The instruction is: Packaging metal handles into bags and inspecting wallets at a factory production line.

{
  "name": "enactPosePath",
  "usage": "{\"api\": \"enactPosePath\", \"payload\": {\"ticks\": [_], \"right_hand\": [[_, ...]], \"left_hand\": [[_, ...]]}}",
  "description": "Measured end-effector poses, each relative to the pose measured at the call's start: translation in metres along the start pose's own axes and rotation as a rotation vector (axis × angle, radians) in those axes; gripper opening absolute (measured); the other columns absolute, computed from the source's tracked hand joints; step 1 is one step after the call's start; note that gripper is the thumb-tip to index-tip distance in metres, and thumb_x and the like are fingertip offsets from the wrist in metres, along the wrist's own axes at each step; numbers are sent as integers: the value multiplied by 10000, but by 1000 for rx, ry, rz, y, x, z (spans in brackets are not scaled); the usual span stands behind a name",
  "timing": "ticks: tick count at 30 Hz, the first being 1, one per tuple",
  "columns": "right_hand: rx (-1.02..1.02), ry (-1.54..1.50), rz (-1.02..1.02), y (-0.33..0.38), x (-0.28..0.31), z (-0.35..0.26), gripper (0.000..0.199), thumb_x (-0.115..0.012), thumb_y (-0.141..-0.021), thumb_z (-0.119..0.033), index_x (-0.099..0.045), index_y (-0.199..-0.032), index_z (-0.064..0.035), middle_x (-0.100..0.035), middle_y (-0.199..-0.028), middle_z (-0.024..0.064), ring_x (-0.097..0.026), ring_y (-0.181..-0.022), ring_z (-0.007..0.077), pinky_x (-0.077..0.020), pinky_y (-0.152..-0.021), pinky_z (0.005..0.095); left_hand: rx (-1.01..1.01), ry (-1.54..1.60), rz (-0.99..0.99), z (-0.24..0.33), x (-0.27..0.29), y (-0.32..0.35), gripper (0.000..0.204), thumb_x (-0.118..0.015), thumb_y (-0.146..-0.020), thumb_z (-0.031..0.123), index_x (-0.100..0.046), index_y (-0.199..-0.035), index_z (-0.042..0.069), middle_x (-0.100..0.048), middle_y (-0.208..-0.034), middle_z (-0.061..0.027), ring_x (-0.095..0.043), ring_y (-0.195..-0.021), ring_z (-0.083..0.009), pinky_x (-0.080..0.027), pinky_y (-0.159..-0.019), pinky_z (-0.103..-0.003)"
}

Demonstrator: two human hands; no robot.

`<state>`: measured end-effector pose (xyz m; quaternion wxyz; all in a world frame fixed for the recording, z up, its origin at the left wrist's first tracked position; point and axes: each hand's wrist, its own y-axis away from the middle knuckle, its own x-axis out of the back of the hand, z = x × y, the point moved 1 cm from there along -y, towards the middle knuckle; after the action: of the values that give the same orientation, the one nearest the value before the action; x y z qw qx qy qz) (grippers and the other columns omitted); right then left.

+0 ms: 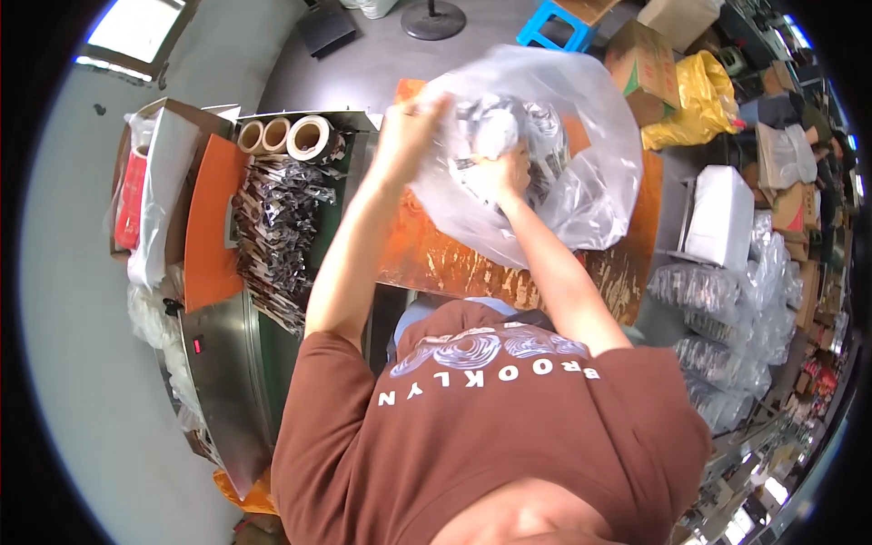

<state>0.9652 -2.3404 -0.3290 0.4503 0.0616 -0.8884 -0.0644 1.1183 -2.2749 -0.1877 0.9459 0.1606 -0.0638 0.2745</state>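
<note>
A large clear plastic bag (581,154) filled with small silver-and-black packets sits on a worn orange table (454,263) in front of me. My left hand (409,123) grips the bag's rim at its upper left and holds it up. My right hand (504,173) is pressed into the bag's mouth, closed around a bunch of the small packets (495,127). Both forearms rise from my brown shirt toward the bag.
To my left, a steel machine (222,363) carries a row of stacked packets (272,227) and three tape rolls (282,136). Bagged packet bundles (718,318) and a white box (722,213) lie right. Cardboard boxes (645,64), a yellow bag (699,100) and a blue stool (549,23) stand beyond.
</note>
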Motion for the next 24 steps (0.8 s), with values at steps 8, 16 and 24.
{"api": "enactPosePath", "payload": {"ticks": [8, 16, 24], "right_hand": [[279, 191, 21, -123, -90, 58, 890, -631, -681, -480, -231, -1370, -82, -282, -1376, 217, -297, -1266, 340, -309, -997, 444], [605, -485, 82, -33, 79, -102, 108, -577, -822, -60, -629, -865, 24, -634, -831, 114, -605, -746, 207, -486, -727, 291], [476, -615, -1243, 240, -175, -382, 512, -587, -833, -356, -495, -1126, 54, -613, -951, 152, -604, -747, 229, -483, -715, 297]], "left_hand": [[-353, -131, 188, -46, 38, -1, 428, -617, -811, 237, -515, -1121, -40, -596, -988, -84, -567, -868, -131, -454, -764, -254], [135, 345, 742, -189, 292, 113, 314, -590, -807, 160, -528, -1080, 18, -606, -875, -39, -563, -713, -78, -455, -591, -209], [-15, 756, 522, -238, 337, 116, 256, -535, -856, 169, -536, -1072, 32, -606, -889, -39, -565, -723, -104, -474, -630, -242]]}}
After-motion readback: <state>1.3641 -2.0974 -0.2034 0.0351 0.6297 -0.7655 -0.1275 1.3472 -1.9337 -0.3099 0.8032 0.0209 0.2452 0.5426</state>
